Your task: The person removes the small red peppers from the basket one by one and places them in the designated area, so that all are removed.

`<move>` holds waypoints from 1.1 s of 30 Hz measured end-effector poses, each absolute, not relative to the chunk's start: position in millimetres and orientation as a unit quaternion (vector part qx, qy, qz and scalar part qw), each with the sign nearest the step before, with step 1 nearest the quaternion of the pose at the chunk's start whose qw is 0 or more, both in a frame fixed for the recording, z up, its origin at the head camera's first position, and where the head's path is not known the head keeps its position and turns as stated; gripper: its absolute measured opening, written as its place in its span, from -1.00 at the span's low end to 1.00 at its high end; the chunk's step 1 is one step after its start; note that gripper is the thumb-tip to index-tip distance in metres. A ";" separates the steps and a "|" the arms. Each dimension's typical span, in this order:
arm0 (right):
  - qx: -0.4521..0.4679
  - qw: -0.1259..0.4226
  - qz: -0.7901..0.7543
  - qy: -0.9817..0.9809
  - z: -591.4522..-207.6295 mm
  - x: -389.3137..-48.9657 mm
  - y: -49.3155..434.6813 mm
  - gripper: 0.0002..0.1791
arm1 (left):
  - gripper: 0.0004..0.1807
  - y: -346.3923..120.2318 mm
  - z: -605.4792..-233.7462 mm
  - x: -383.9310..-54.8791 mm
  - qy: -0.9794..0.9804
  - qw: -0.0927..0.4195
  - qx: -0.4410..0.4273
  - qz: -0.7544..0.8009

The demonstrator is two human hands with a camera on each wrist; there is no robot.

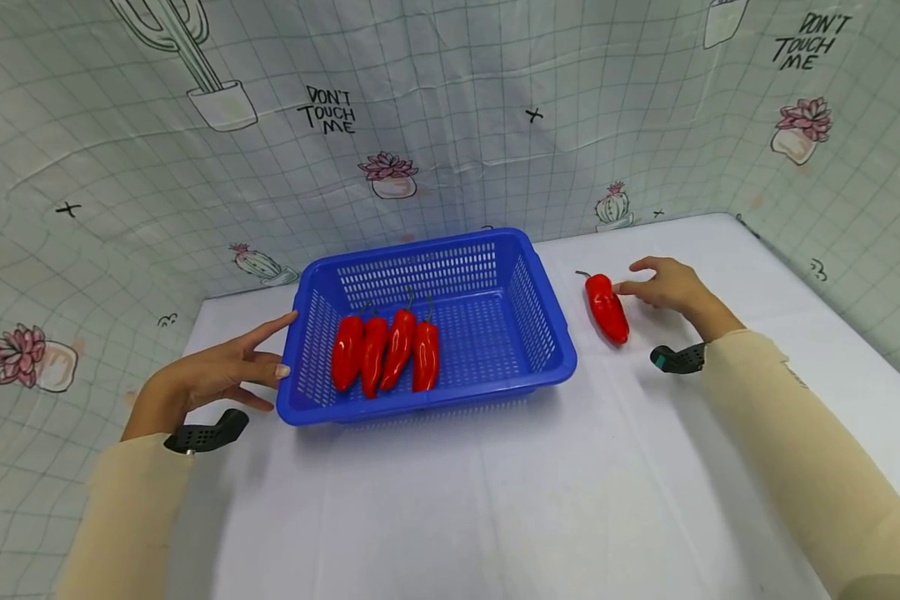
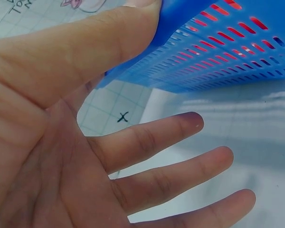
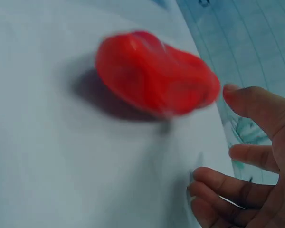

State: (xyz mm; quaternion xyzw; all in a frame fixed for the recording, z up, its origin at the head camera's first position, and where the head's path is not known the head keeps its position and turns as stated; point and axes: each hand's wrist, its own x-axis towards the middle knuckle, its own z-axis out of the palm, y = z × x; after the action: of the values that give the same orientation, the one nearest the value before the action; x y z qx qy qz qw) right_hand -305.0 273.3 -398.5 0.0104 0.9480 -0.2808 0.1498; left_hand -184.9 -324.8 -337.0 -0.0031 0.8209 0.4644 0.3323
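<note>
Several red chili peppers (image 1: pixel 400 350) with green stems lie side by side in the left half of a blue plastic basket (image 1: pixel 487 387). At the basket's left rim rests my left hand (image 1: pixel 221 367), its thumb and forefinger touching the edge. The left wrist view shows its other fingers (image 2: pixel 152 187) spread out straight below the rim. One more red pepper (image 1: pixel 607 310) lies on the table right of the basket. Beside it is my right hand (image 1: pixel 666 286), fingers loosely bent and holding nothing. In the right wrist view the thumb is close to the blurred pepper (image 3: pixel 154 76); contact is unclear.
A white cloth covers the table (image 1: pixel 435 500). Behind and at the sides hangs a checked curtain (image 1: pixel 465 125) printed with cacti and words. Black camera mounts (image 1: pixel 208 432) sit on both wrists.
</note>
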 end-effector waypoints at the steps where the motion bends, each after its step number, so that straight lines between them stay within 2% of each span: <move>1: 0.018 0.151 -0.282 0.947 -397.7 -304.7 280.2 -0.15 | 0.07 -324.8 -337.3 -185.1 0.821 0.332 -0.003 0.465; 5: 0.041 0.142 -0.283 0.947 -389.7 -301.1 306.6 -0.17 | 0.07 -325.0 -337.8 -186.3 0.818 0.334 -0.001 0.468; 7: 0.047 0.116 -0.264 0.956 -382.9 -298.1 314.6 -0.22 | 0.08 -325.0 -337.6 -186.7 0.817 0.336 0.002 0.468; 9: 0.051 0.055 -0.225 0.972 -375.8 -295.5 315.7 -0.29 | 0.07 -325.2 -337.5 -186.6 0.816 0.337 0.003 0.470; 15: 0.038 -0.186 -0.151 0.970 -348.9 -288.4 283.3 -0.40 | 0.06 -326.5 -337.8 -186.1 0.813 0.338 0.005 0.473; 18: 0.011 -0.231 -0.201 0.952 -331.8 -285.0 254.8 -0.37 | 0.07 -326.7 -338.7 -186.6 0.812 0.338 0.007 0.476; 20: 0.007 -0.201 -0.279 0.939 -319.2 -282.9 233.8 -0.32 | 0.07 -327.0 -339.5 -186.3 0.811 0.338 0.007 0.478; 26: 0.029 0.010 -0.519 0.854 -283.2 -274.0 170.4 -0.23 | 0.05 -326.8 -339.9 -185.8 0.810 0.337 0.005 0.481; 33: -0.039 0.130 -0.586 0.799 -283.7 -272.0 113.1 -0.33 | 0.04 -326.8 -340.0 -185.2 0.808 0.334 0.006 0.485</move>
State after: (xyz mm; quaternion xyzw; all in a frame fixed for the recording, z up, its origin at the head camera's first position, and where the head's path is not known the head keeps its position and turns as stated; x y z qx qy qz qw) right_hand -272.0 113.1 -283.7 -0.0386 0.7986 -0.5864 0.1303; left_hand -185.2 -326.8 -340.0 0.0059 0.8085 0.4848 0.3336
